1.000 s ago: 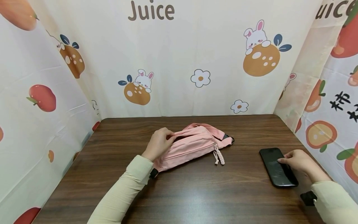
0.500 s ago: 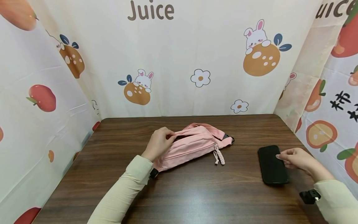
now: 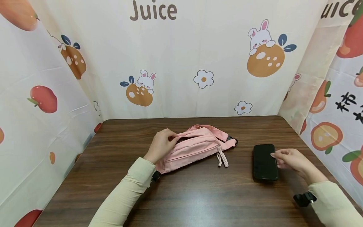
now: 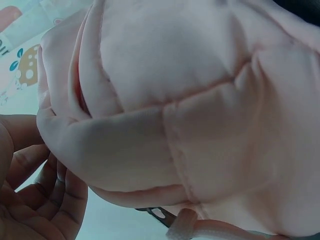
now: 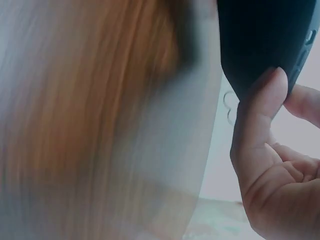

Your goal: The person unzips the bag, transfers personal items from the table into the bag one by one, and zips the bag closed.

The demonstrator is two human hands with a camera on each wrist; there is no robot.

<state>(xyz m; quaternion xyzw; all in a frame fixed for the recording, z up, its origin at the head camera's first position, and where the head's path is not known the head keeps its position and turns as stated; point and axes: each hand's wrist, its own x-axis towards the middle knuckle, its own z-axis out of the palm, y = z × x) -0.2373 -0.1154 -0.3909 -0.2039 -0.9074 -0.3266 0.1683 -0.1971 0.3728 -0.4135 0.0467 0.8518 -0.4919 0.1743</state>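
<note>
A pink waist bag [image 3: 193, 148] lies mid-table with its top opening parted. My left hand [image 3: 162, 144] pinches the edge of that opening at the bag's left end. In the left wrist view the pink fabric [image 4: 215, 135] fills most of the frame, with the fingers [image 4: 70, 200] at its edge. To the right, my right hand [image 3: 293, 162] grips a black smartphone [image 3: 265, 162] by its right side, thumb on top. The right wrist view shows the phone [image 5: 265, 40] raised off the table, the thumb [image 5: 267, 100] against one face and a finger behind.
The brown wooden table [image 3: 215, 195] spreads under everything. A braided pink zipper pull [image 3: 223, 157] hangs from the bag's front, and a strap with a dark buckle [image 3: 232, 140] lies at its right end. Printed curtains [image 3: 181, 63] enclose the table's back and sides.
My right hand has picked up the phone and carried it left toward the bag, turning it straighter. The left hand and the bag have stayed in place.
</note>
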